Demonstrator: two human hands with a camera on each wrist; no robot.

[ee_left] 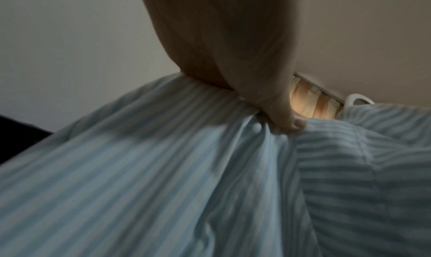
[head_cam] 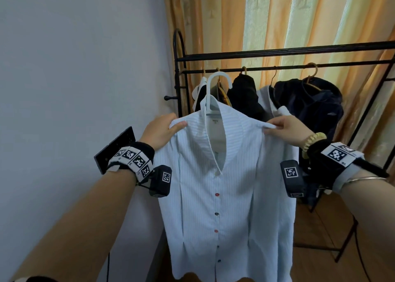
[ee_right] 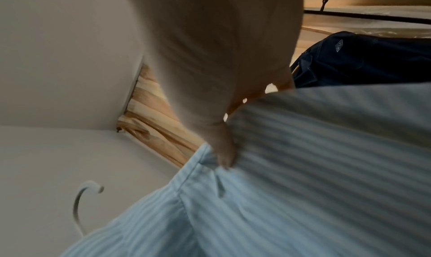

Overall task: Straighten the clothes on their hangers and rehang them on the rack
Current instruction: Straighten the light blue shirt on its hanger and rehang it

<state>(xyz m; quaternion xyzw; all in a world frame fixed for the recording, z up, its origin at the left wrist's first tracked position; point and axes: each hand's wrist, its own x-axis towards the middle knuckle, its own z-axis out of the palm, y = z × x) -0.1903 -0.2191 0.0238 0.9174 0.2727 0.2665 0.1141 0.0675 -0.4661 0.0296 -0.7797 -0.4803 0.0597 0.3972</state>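
Both our hands grip the shirt [head_cam: 215, 196] at its shoulders. Our left hand [head_cam: 159, 131] has its thumb on the front of the cloth and the other fingers curled behind the shoulder edge; the left wrist view shows the thumb [ee_left: 291, 124] pressing a fold into the striped fabric. Our right hand [head_cam: 287, 132] pinches the opposite shoulder tip between thumb and fingers, and the right wrist view shows a finger [ee_right: 225, 155] dug into the cloth near the seam.

Between our hands the shirt hangs full length, front toward us, buttoned below the open collar. It sits on a white hanger [head_cam: 214, 89], whose hook rises above the collar midway between our hands and touches no bar.

Beyond our hands stands the rack [head_cam: 277, 52], black, with two bars running across above hook height. Dark and light clothes [head_cam: 307, 104] hang bunched from the lower bar, behind the shirt and past our right hand. The rack's curved end post lies beyond our left hand, close to the wall [head_cam: 74, 68]. Left of our left hand the wall is plain. Curtains [head_cam: 267, 14] hang behind the rack. Under our right forearm we see wood floor [head_cam: 333, 228] and the rack's base rails.
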